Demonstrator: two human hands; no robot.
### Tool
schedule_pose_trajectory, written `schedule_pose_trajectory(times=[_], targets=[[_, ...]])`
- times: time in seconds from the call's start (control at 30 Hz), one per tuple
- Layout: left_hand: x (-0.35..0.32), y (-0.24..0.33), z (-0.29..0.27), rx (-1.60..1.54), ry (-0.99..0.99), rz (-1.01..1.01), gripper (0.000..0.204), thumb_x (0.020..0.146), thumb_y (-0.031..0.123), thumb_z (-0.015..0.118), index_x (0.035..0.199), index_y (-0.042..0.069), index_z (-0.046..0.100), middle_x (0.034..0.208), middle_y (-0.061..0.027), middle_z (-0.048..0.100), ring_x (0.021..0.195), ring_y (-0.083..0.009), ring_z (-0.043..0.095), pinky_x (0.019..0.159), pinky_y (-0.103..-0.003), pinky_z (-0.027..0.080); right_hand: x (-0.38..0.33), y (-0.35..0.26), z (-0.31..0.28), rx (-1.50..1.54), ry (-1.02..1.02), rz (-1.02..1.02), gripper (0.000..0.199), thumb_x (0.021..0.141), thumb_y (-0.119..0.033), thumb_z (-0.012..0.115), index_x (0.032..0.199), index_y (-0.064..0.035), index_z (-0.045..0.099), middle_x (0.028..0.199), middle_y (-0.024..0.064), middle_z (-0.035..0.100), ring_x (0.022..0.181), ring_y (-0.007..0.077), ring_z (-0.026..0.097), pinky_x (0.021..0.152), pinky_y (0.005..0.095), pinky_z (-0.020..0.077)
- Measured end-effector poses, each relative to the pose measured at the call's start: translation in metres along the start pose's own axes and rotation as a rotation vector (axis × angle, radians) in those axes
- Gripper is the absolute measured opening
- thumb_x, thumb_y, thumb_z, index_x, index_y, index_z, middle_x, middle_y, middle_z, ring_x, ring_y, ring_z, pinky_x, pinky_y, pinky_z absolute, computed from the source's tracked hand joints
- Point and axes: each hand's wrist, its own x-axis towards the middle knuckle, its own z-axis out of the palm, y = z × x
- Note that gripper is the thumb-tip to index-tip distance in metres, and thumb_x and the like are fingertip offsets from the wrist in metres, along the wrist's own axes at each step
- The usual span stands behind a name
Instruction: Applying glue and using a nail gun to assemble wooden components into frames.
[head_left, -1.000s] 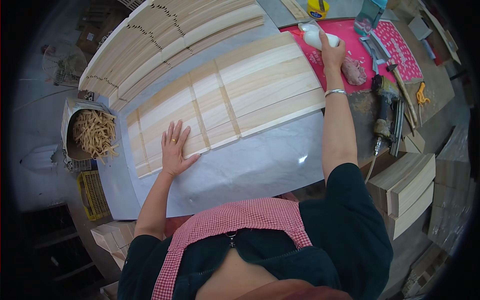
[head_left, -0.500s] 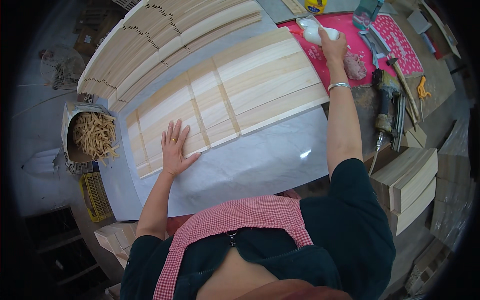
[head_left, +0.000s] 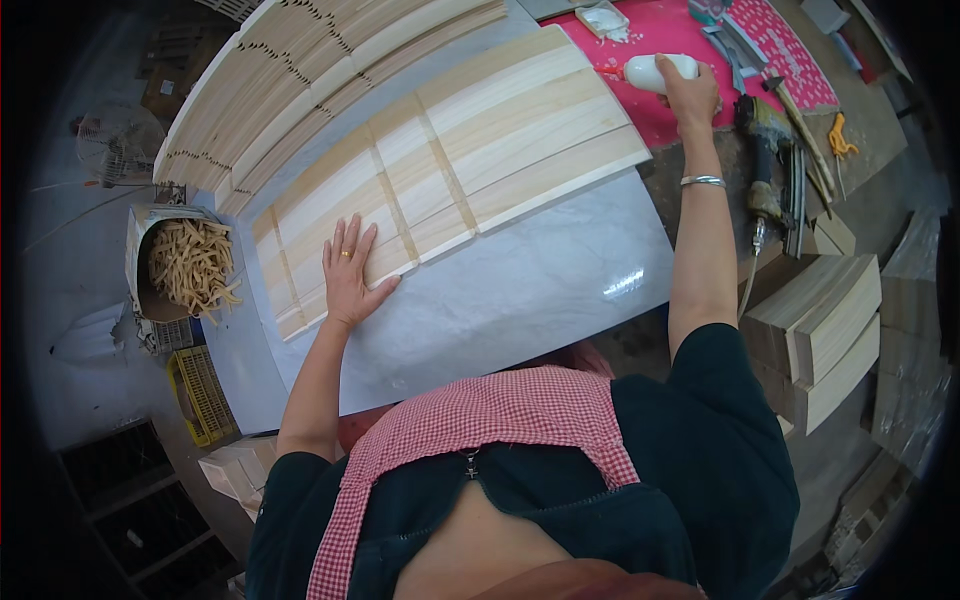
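My right hand (head_left: 695, 102) is wrapped round a white squeeze bottle (head_left: 650, 73) with a red nozzle. The bottle lies on its side in my grasp, nozzle pointing left, near the right end of a pale wooden panel (head_left: 520, 135). Several boards make up this panel, and narrow grooves (head_left: 443, 167) run across it. My left hand (head_left: 348, 285) rests flat on the panel's near edge, left of the middle, fingers spread. A grey marbled table surface (head_left: 520, 300) lies under the panel.
Behind the panel stand stacked wooden slats (head_left: 320, 70). At left, a box holds wood strips (head_left: 190, 260). At right are a pink cloth (head_left: 640, 45), a small white tray (head_left: 603, 18), a nail gun (head_left: 765, 160), a hammer (head_left: 800, 130) and wooden blocks (head_left: 815, 305).
My right hand has drawn the bottle away from the small tray, toward me and slightly right. My left hand stays flat on the panel. The whole view has shifted a little.
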Motion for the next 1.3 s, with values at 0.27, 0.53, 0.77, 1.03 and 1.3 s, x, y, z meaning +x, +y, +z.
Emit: schedule_pose_trajectory(times=[0.27, 0.53, 0.77, 1.03, 1.3], targets=[[-0.001, -0.002, 0.004, 0.022, 0.019, 0.015, 0.089, 0.078, 0.062, 0.065, 0.153, 0.018, 0.042, 0.165, -0.0069, 0.026, 0.153, -0.0323, 0.018, 0.12, -0.055, 0.013, -0.031, 0.011, -0.047, 0.003, 0.022, 0.024, 0.063, 0.079, -0.04, 0.077, 0.118, 0.0077, 0.063, 0.098, 0.0206, 0.07, 0.073, 0.0256, 0.069, 0.053, 0.0307, 0.0572], [-0.003, -0.002, 0.005, 0.027, 0.022, 0.024, 0.09, 0.078, 0.061, 0.066, 0.153, 0.019, 0.042, 0.165, -0.0064, 0.027, 0.153, -0.0322, 0.019, 0.12, -0.055, 0.014, -0.064, 0.018, -0.093, -0.019, 0.003, 0.094, 0.058, 0.079, -0.039, 0.077, 0.113, 0.0061, 0.064, 0.093, 0.0177, 0.07, 0.061, 0.0205, 0.064, 0.047, 0.0285, 0.0523], [-0.001, -0.003, 0.007, 0.023, 0.034, 0.024, 0.089, 0.077, 0.061, 0.066, 0.153, 0.019, 0.042, 0.165, -0.0065, 0.027, 0.153, -0.0326, 0.019, 0.119, -0.056, 0.015, -0.092, 0.021, -0.126, 0.065, 0.009, 0.145, 0.053, 0.082, -0.037, 0.077, 0.111, 0.0055, 0.062, 0.091, 0.0158, 0.068, 0.056, 0.0181, 0.061, 0.046, 0.0275, 0.0496], [-0.001, -0.001, 0.003, 0.01, 0.039, 0.03, 0.088, 0.078, 0.059, 0.066, 0.152, 0.019, 0.043, 0.165, -0.0073, 0.027, 0.153, -0.0333, 0.019, 0.119, -0.056, 0.015, -0.074, 0.027, -0.079, 0.487, 0.03, -0.069, 0.055, 0.088, -0.04, 0.075, 0.119, 0.002, 0.056, 0.094, 0.0144, 0.065, 0.066, 0.0164, 0.062, 0.054, 0.0238, 0.0502], [0.0, 0.001, 0.0, -0.005, 0.009, 0.01, 0.09, 0.077, 0.061, 0.066, 0.152, 0.018, 0.043, 0.165, -0.0083, 0.027, 0.153, -0.034, 0.018, 0.12, -0.056, 0.013, -0.006, -0.021, 0.022, 0.281, 0.053, 0.033, 0.063, 0.086, -0.046, 0.075, 0.114, 0.0073, 0.059, 0.092, 0.0151, 0.067, 0.065, 0.0164, 0.063, 0.055, 0.0259, 0.0511]])
